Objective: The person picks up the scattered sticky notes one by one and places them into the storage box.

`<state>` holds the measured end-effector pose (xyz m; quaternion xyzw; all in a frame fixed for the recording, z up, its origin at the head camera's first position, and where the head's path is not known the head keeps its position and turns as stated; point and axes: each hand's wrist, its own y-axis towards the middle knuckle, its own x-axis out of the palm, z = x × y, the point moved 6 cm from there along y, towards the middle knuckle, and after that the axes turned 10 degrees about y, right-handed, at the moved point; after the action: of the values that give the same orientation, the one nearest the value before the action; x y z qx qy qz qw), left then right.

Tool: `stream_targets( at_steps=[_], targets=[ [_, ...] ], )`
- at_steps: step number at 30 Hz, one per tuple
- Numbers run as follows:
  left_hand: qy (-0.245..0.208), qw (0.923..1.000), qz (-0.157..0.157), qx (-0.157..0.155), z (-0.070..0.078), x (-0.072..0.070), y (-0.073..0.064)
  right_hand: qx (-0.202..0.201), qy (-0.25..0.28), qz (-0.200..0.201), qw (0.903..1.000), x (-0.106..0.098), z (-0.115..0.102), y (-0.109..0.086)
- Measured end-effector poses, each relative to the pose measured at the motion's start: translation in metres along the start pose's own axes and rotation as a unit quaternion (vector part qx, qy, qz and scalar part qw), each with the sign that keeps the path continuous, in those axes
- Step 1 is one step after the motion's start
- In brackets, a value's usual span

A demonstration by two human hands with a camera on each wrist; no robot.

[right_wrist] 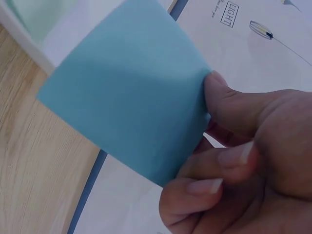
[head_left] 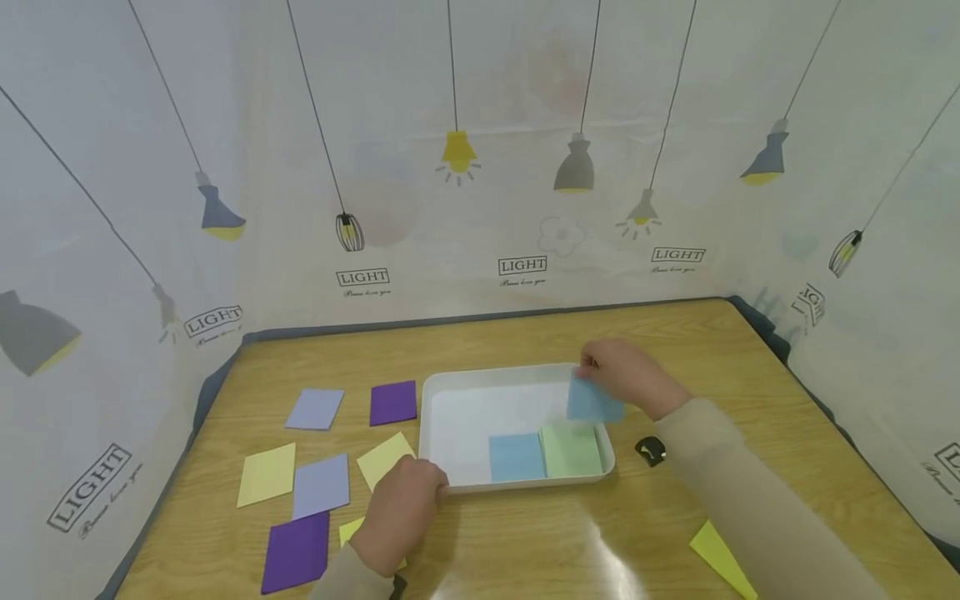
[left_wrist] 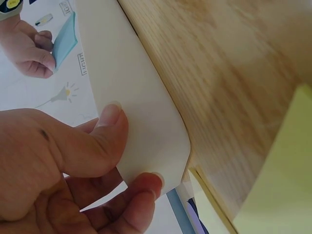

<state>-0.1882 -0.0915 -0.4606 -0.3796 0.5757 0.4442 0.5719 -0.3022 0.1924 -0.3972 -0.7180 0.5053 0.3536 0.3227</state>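
Observation:
My right hand (head_left: 626, 375) pinches a blue sticky note pad (right_wrist: 126, 92) by one edge, thumb on one side and fingers on the other. The pad overlaps the right end of the white tray (head_left: 465, 400) in the head view. At the tray's front left corner, my left hand (head_left: 401, 508) grips the rim; the left wrist view shows its thumb and fingers (left_wrist: 141, 195) on the wall. Inside the tray, a second blue pad (head_left: 517, 457) lies beside a pale green pad (head_left: 572, 452) along the front side.
Left of the tray lie purple (head_left: 393, 402), lavender (head_left: 321, 485) and yellow pads (head_left: 267, 475), several in all. Right of it are a small black object (head_left: 650, 451) and a bright yellow pad (head_left: 722, 558) near my sleeve. A lamp-printed sheet (head_left: 517, 208) surrounds the wooden table (head_left: 540, 542).

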Motion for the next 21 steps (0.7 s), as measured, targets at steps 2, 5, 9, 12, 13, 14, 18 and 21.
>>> stream_targets(
  at_steps=[2, 5, 9, 12, 13, 14, 18, 21],
  targets=[
    [0.002, 1.0000, 0.002, 0.000, 0.000, 0.000, 0.000, 0.000, -0.002, -0.012, 0.9999, 0.004, -0.004, 0.003],
    [0.002, 1.0000, 0.002, 0.000, 0.000, 0.000, 0.000, -0.005, -0.006, -0.027, 0.9996, 0.012, -0.012, 0.008],
    [0.003, 1.0000, 0.000, 0.000, -0.001, 0.000, 0.001, -0.012, -0.005, -0.045, 0.9989, 0.024, -0.025, 0.013],
    [0.001, 1.0000, 0.001, 0.004, -0.001, 0.001, 0.001, -0.014, -0.004, -0.059, 0.9982, 0.035, -0.034, 0.016],
    [0.000, 1.0000, 0.003, 0.005, -0.001, 0.001, 0.001, -0.014, -0.004, -0.064, 0.9978, 0.039, -0.036, 0.017],
    [-0.001, 1.0000, 0.004, 0.006, -0.001, 0.001, 0.001, -0.013, -0.005, -0.068, 0.9976, 0.043, -0.038, 0.018],
    [-0.005, 1.0000, 0.002, 0.006, -0.001, 0.001, 0.001, -0.013, -0.005, -0.086, 0.9962, 0.056, -0.047, 0.022],
    [-0.005, 1.0000, -0.001, 0.003, -0.001, 0.000, 0.000, -0.020, -0.006, -0.098, 0.9949, 0.064, -0.054, 0.024]
  ],
)
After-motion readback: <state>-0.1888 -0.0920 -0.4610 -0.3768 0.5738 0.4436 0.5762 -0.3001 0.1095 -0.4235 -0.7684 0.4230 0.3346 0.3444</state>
